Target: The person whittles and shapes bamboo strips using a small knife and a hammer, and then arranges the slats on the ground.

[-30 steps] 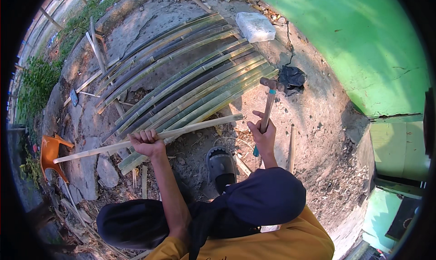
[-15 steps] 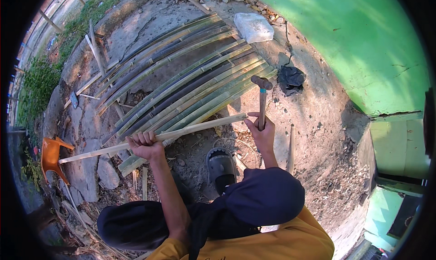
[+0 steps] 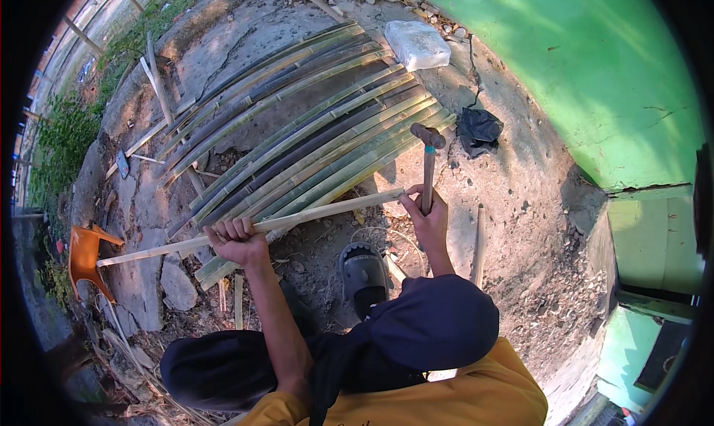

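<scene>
My left hand (image 3: 236, 241) is wrapped round a long pale wooden strip (image 3: 327, 209), which slants up from lower left to right across my front. In my right hand (image 3: 428, 216) a hammer (image 3: 429, 162) stands upright, its head on top and a turquoise band just below the head. The thumb and a finger of that hand also touch the strip's right end; whether they pinch a nail there is too small to tell. Just beyond the strip lies a row of split bamboo slats (image 3: 312, 140), green, yellow and dark, side by side across supports on the ground.
An orange plastic chair (image 3: 80, 259) is at the far left by the strip's end. A white block (image 3: 418, 44) and a crumpled black plastic bag (image 3: 478, 131) lie beyond the slats' right ends. A green wall (image 3: 580, 69) bounds the right. My sandalled foot (image 3: 364, 276) rests below the strip.
Hardly anything differs. The hammer has tilted very slightly, and both hands keep their grip with the strip in almost the same place.
</scene>
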Demonstrator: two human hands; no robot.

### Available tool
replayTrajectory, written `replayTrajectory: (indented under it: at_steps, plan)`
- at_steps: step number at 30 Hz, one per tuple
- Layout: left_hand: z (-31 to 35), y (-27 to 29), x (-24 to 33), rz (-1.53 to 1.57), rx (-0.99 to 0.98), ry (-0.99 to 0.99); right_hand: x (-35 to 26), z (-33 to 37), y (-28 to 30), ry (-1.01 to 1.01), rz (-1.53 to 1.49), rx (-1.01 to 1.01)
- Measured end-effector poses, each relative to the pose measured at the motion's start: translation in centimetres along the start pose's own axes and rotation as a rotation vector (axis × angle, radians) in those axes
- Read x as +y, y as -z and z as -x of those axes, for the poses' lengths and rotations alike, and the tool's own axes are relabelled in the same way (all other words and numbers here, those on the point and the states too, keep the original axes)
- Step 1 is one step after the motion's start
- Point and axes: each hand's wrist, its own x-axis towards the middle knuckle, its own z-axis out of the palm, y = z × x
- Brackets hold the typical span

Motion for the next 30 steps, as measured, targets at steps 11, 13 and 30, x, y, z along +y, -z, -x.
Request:
replayTrajectory:
  at_steps: [11, 13, 30]
  plan:
    - [3.0, -5.8, -2.8, -0.125, -0.06, 0.039, 4.5, -1.6, -0.8, -0.226, -0.215, 0.039]
    - [3.4, -6.3, -3.1, -0.184, -0.038, 0.043, 6.0, -1.7, -0.7, -0.349, -0.338, 0.009]
    - [4.6, -6.5, -3.2, -0.615, -0.626, 0.286, 12.1, -0.9, -3.5, -0.633, -0.676, 0.082]
